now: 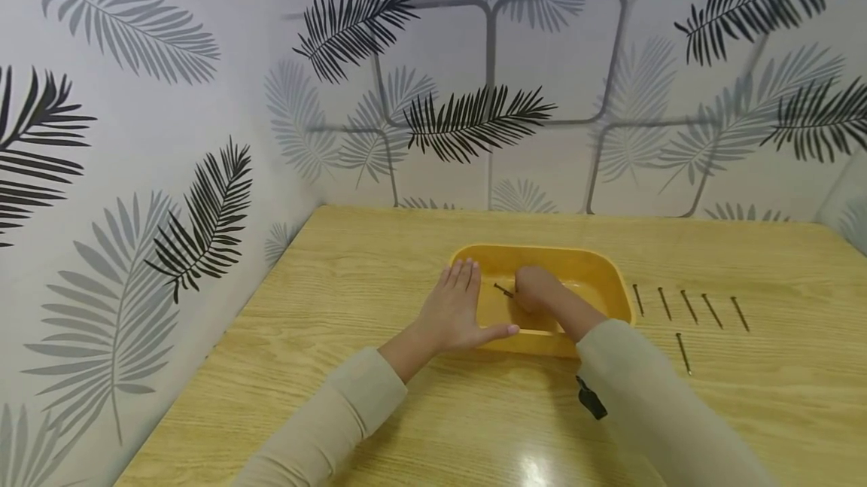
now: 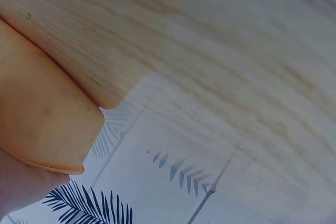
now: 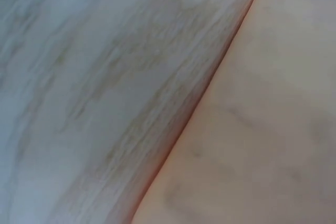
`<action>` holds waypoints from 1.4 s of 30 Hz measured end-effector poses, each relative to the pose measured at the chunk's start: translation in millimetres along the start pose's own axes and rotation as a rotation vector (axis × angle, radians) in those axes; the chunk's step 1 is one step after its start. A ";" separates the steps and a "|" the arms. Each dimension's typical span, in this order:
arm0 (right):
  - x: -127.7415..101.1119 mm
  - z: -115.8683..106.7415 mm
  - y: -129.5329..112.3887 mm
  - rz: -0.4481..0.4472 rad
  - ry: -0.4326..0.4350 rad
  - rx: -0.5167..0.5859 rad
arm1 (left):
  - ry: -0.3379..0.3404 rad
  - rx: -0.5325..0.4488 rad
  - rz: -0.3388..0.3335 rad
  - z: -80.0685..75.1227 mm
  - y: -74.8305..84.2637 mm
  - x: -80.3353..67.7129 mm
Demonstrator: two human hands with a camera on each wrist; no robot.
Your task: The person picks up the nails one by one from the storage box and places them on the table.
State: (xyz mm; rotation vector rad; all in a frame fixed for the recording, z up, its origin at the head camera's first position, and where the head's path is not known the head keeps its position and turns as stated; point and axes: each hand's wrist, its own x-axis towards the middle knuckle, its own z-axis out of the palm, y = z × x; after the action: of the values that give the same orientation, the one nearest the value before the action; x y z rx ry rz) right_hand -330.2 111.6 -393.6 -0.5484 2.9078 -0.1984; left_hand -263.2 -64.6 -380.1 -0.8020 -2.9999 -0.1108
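A yellow-orange plastic tray [image 1: 497,261] stands on the wooden table. My left hand [image 1: 457,312] lies over its left side, fingers straight along the rim and thumb stretched along the front edge. In the left wrist view, part of that hand [image 2: 26,184] meets the tray's rim beside the outer wall [image 2: 47,103]. Down inside the tray is my right hand [image 1: 537,290], its fingers bent and the fingertips hidden. A dark screw [image 1: 503,290] shows at its left, partly covered; whether it is pinched is unclear. The right wrist view shows only the tray wall [image 3: 252,108] and tabletop.
To the right of the tray, several dark screws [image 1: 689,306] lie in a spaced row. One more screw [image 1: 683,354] lies in front of them. A leaf-patterned wall [image 1: 440,171] borders the table [image 1: 379,246] at the back and left. A black piece [image 1: 591,398] hangs by the right sleeve.
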 end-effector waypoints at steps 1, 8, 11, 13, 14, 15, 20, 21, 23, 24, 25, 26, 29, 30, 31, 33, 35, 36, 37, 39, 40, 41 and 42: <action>4.6 5.6 4.5 -0.017 0.007 -0.005 | 0.001 0.002 0.000 -0.2 0.1 0.1; 86.7 86.6 90.0 -0.094 0.083 -0.016 | 0.005 0.006 0.004 -1.8 -0.2 0.9; 81.3 82.5 90.4 -0.098 0.083 -0.012 | 0.007 0.002 0.009 -2.3 -0.2 1.5; 53.9 60.4 70.1 -0.112 0.083 -0.012 | 0.009 -0.001 0.012 -2.8 0.3 1.6; 53.7 61.4 72.4 -0.117 0.093 -0.016 | 0.010 -0.005 0.012 -2.9 0.4 1.7; 57.1 63.3 75.8 -0.106 0.087 -0.016 | 0.010 -0.008 0.013 -3.1 0.5 1.6; 27.1 29.0 51.9 -0.036 0.002 0.019 | 0.013 -0.015 0.014 -4.5 1.8 0.7; 28.7 32.4 56.8 -0.072 0.038 0.024 | 0.011 -0.014 0.015 -4.8 2.1 0.2; 41.5 44.3 73.2 -0.125 0.095 0.044 | 0.008 -0.014 0.015 -5.4 2.5 -0.5; 44.1 46.4 77.5 -0.141 0.109 0.046 | 0.007 -0.013 0.016 -5.6 2.8 -0.8; 45.4 47.6 80.6 -0.155 0.125 0.054 | 0.008 -0.012 0.015 -5.8 3.1 -1.2; 44.5 47.5 81.9 -0.164 0.142 0.065 | 0.007 -0.010 0.016 -5.8 3.3 -1.3; 23.1 27.5 65.2 -0.135 0.147 0.105 | 0.004 -0.007 0.012 -5.4 3.7 -1.3; 16.0 20.0 59.6 -0.119 0.141 0.118 | 0.003 -0.005 0.011 -5.2 3.7 -1.2; 11.5 17.1 58.1 -0.135 0.162 0.127 | 0.003 -0.004 0.009 -5.1 3.7 -1.0; 13.8 23.4 66.4 -0.191 0.245 0.131 | -0.002 -0.002 0.005 -4.7 3.5 -0.4; 31.3 41.0 87.5 -0.223 0.293 0.131 | -0.004 -0.001 0.003 -4.6 3.5 -0.1; 42.2 52.1 100.4 -0.245 0.329 0.115 | -0.007 -0.001 0.001 -4.6 3.5 -0.1; 54.3 64.1 114.2 -0.277 0.371 0.114 | -0.008 0.000 0.000 -4.5 3.5 0.0; 66.8 74.7 128.3 -0.254 0.366 0.119 | -0.011 0.000 0.000 -4.4 3.6 -0.1; 66.0 74.0 131.2 -0.259 0.364 0.116 | -0.012 -0.001 0.001 -4.2 3.6 -0.2; 65.4 73.9 133.1 -0.266 0.366 0.131 | -0.012 -0.003 0.003 -4.1 3.7 -0.3; 63.7 73.3 133.5 -0.289 0.398 0.143 | -0.012 -0.004 0.003 -4.1 3.8 -0.5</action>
State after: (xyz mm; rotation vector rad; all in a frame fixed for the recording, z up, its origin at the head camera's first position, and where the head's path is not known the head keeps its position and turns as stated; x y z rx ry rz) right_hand -420.7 204.0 -496.2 -1.0054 3.1358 -0.6142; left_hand -260.8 -61.9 -375.9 -0.8108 -3.0105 -0.1126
